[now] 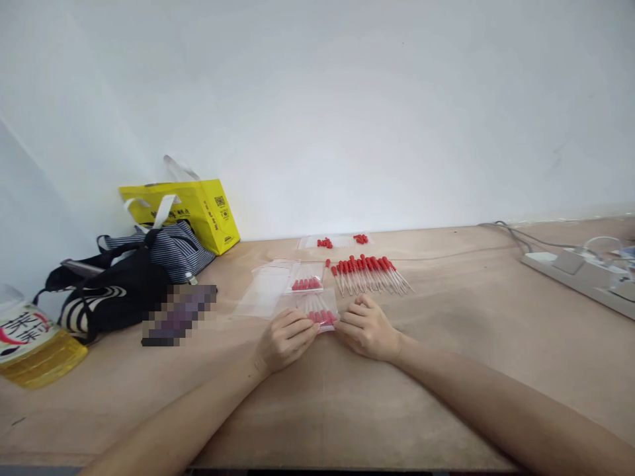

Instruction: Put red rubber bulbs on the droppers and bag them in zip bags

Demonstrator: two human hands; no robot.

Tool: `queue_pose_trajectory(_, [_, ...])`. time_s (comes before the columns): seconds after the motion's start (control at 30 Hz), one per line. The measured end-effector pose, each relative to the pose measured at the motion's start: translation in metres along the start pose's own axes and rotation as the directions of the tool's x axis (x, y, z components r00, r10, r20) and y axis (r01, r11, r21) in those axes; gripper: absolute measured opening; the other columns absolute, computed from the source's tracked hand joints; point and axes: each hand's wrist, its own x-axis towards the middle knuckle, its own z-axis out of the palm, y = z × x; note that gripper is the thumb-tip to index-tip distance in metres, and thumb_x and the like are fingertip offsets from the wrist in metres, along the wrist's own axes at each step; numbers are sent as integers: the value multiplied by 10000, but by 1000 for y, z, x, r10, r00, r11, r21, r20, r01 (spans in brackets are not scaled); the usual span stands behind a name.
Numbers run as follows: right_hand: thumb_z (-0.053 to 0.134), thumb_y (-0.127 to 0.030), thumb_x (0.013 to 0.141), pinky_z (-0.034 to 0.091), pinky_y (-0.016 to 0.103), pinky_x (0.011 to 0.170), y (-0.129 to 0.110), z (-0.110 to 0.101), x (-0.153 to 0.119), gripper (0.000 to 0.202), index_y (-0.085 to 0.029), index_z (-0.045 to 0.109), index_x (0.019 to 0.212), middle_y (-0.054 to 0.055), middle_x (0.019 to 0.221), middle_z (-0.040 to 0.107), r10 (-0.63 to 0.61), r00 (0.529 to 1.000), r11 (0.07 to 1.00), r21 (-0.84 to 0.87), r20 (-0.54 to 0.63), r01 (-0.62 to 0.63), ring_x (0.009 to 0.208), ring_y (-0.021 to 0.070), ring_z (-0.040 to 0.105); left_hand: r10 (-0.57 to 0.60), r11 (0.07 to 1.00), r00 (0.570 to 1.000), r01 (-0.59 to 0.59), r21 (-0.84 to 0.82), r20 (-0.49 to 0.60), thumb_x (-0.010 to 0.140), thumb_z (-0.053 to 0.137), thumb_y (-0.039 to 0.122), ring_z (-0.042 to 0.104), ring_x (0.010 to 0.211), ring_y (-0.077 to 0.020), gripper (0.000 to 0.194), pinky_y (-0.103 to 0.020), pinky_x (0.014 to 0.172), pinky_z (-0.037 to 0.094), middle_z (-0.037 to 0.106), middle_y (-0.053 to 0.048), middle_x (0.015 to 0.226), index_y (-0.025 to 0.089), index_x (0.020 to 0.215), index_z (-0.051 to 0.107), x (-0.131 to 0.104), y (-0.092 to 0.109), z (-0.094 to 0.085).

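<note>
Clamps the near edge of a clear bag [331, 299] with the fingers of the left hand [289, 338] at one side and the right hand [368, 332] at the other, with red-bulbed droppers [322, 317] inside, between both sets of fingertips. Has a second filled bag [307, 268] beyond the left fingertips, loose droppers [370, 268] beyond the right fingers.

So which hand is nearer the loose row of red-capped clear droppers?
Right. The right hand is just on the near side of the dropper row; the left hand is farther off, to the row's near left.
</note>
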Motion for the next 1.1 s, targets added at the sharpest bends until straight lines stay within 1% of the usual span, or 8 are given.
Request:
queue_pose_trajectory(0.2, [422,-123,808,259,287,612,-3,0,4,230,-163,574,641,2,562,528,19,1000,1000,10,1,-19,581,113,402,-29,1000,1000,29,-6,8,773,521,90,557,669,-122,120,-264,600,461,623,-14,705,160,851,579,4,3,9])
queue_pose_trajectory(0.33, [430,-149,834,259,286,620,-3,2,4,215,-170,589,690,-1,583,549,36,999,999,18,-14,-36,594,108,424,-33,999,999,33,18,5,782,501,92,558,676,-123,98,-270,622,464,614,-18,695,152,810,574,6,4,10])
queue_pose_trajectory(0.47, [437,-129,828,248,291,615,-4,2,4,192,-172,594,725,-5,595,561,20,1000,1000,15,-12,-20,598,109,425,-6,999,1000,6,37,4,782,494,80,562,674,-124,95,-279,645,469,629,-20,703,143,788,563,8,6,9])
queue_pose_trajectory(0.63, [433,-112,793,234,301,613,-4,1,2,191,-167,580,685,-12,558,543,22,1000,1000,8,-13,-22,583,109,405,14,996,1000,-15,89,16,780,493,78,560,654,-128,92,-286,645,466,627,-21,684,143,776,558,6,5,6])
queue_pose_trajectory(0.73, [438,-111,775,236,303,618,-2,0,1,185,-162,571,656,-14,546,527,33,999,999,9,-21,-33,576,109,396,41,989,999,-45,141,29,779,493,72,563,677,-142,98,-311,669,466,630,-33,701,135,815,559,-1,1,0])
queue_pose_trajectory(0.87, [434,-108,768,240,300,620,-2,-2,2,202,-158,557,615,-14,542,516,36,999,999,19,-24,-35,568,105,392,78,979,995,-87,185,55,807,433,63,568,706,-158,149,-331,683,464,639,-61,756,125,867,554,-6,-1,-6])
queue_pose_trajectory(0.97, [437,-118,777,241,296,622,-3,-4,4,218,-158,554,598,-14,530,510,47,999,999,24,-25,-47,565,105,391,71,974,996,-80,213,48,816,423,62,562,666,-150,143,-325,670,462,635,-57,718,117,846,551,-5,0,-7])
queue_pose_trajectory(1.1, [463,-150,794,242,292,629,-7,-4,7,193,-165,572,636,-15,559,541,76,996,997,37,-43,-75,594,109,409,57,977,998,-63,206,34,817,441,77,543,621,-144,115,-315,635,457,615,-46,653,106,814,552,-3,2,-5])
